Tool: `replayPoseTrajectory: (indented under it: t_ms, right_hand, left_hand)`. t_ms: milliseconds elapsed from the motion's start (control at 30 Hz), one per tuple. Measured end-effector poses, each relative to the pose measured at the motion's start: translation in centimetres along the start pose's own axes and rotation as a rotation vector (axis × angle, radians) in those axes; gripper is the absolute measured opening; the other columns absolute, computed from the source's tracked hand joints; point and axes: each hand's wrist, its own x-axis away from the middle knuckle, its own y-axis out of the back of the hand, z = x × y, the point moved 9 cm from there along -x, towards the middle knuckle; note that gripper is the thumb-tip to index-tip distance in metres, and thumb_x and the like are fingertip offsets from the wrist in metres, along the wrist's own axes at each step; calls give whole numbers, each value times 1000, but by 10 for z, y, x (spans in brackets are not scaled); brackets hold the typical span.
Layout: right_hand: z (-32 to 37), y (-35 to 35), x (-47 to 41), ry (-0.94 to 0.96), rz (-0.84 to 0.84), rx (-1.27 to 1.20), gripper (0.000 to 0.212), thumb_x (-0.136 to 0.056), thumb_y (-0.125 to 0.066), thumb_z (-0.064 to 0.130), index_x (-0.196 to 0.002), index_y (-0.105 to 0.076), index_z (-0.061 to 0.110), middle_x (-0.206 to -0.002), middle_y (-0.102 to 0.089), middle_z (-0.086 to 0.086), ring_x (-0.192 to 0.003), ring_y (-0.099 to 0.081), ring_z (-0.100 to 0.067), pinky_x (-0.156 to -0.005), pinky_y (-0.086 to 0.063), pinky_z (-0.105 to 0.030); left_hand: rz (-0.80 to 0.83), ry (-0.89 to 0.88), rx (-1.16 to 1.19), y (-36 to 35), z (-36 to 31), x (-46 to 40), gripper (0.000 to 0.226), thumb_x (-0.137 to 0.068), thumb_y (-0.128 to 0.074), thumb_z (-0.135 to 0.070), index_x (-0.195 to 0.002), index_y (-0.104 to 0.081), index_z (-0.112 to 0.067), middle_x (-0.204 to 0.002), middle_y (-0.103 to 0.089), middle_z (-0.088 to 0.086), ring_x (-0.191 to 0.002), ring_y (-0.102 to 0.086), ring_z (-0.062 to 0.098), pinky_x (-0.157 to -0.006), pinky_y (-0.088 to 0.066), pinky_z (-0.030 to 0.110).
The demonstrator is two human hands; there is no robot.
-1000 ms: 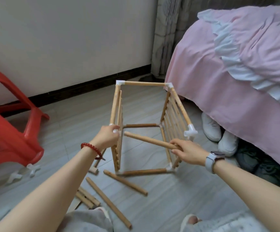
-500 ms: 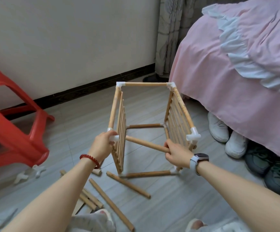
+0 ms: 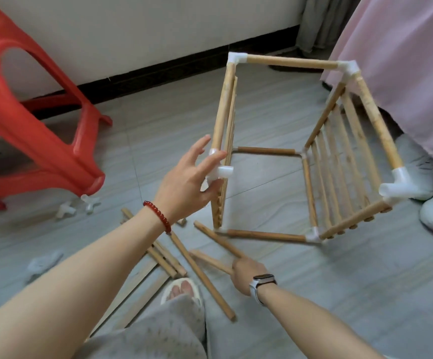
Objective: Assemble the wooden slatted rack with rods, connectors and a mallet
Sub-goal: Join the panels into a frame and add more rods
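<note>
Right hand (image 3: 246, 272) low on the floor (image 3: 365, 281), fingers curled round a loose rod (image 3: 216, 240). Left hand (image 3: 188, 181) fingers spread (touching white connector (image 3: 221, 172)) on rack (image 3: 311, 154) standing beside pink bed (image 3: 404, 60).

No legible text, label, brand, number or sign appears anywhere in this view. The smartwatch (image 3: 263, 279) on the right wrist is turned so that its screen shows only as a dark face, possibly blank, with nothing readable on it. The red plastic stool (image 3: 36, 120) and the wooden rack (image 3: 300, 151) bear no visible markings.
</note>
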Motion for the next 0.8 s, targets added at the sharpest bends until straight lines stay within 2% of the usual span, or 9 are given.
replayPoseTrajectory:
  t_ms: [100, 200, 333, 467, 533, 633, 733, 800]
  right_hand:
    - [11, -20, -31, 13, -7, -44, 25, -95, -38, 14, -113, -54, 9, -114, -61, -13, -102, -59, -31, -73, -44, -35]
    - [15, -27, -51, 31, -28, -64, 27, -96, -37, 17, -116, -53, 9, -122, -56, -13, -111, -53, -31, -82, -45, -37]
    - [2, -12, -64, 4, -159, -1, 37, -97, -37, 16, -134, -39, 8, -134, -43, -11, -124, -39, -28, -90, -41, -38]
    - [-16, -13, -76, -78, -96, 57, 37, -97, -37, 14, -134, -36, 10, -133, -44, -11, -121, -43, -29, -90, -42, -39]
    - [-12, -19, -75, -67, -62, 89, 39, -95, -32, 6, -134, -35, 9, -131, -46, -14, -118, -47, -31, -89, -43, -40]
    - [-13, -21, -69, -87, 6, -9, 40, -94, -31, 3, -134, -32, 7, -128, -48, -16, -112, -53, -33, -84, -45, -41]
    - [-26, 5, -48, -69, 87, -105, 41, -93, -37, 12, -134, -32, 8, -119, -56, -15, -105, -58, -31, -71, -42, -33]
    - [-35, 44, -26, 16, 27, -98, 37, -92, -41, 23, -129, -38, 17, -113, -61, -10, -99, -60, -30, -67, -37, -30]
  left_hand:
    - [-102, -62, 6, -4, 7, 4, 46, -83, -60, -27, -126, -46, -18, -146, -36, 17, -119, -52, 30, -77, -53, 29]
    - [-164, -85, 32, -9, 11, 7, 47, -82, -64, -20, -126, -47, -15, -143, -43, 14, -131, -44, 29, -88, -53, 34]
    - [-192, -80, 74, -13, 12, 7, 49, -79, -64, -16, -125, -49, -13, -141, -46, 13, -127, -48, 28, -88, -54, 37]
    - [-219, -82, 95, -10, 11, 3, 49, -79, -63, -14, -126, -49, -11, -140, -47, 13, -123, -53, 28, -88, -54, 36]
    - [-219, -75, 90, -10, 12, 4, 50, -79, -63, -15, -127, -49, -11, -139, -47, 13, -122, -53, 28, -87, -54, 36]
    - [-217, -67, 82, -11, 16, 7, 52, -78, -63, -16, -128, -47, -12, -139, -47, 11, -120, -55, 27, -82, -56, 36]
    - [-200, -63, 59, -12, 19, 8, 53, -77, -64, -17, -128, -50, -11, -140, -47, 10, -118, -56, 26, -80, -56, 35]
    - [-174, -62, 19, -14, 20, 8, 53, -76, -66, -17, -127, -55, -8, -140, -48, 9, -116, -57, 26, -81, -56, 32]
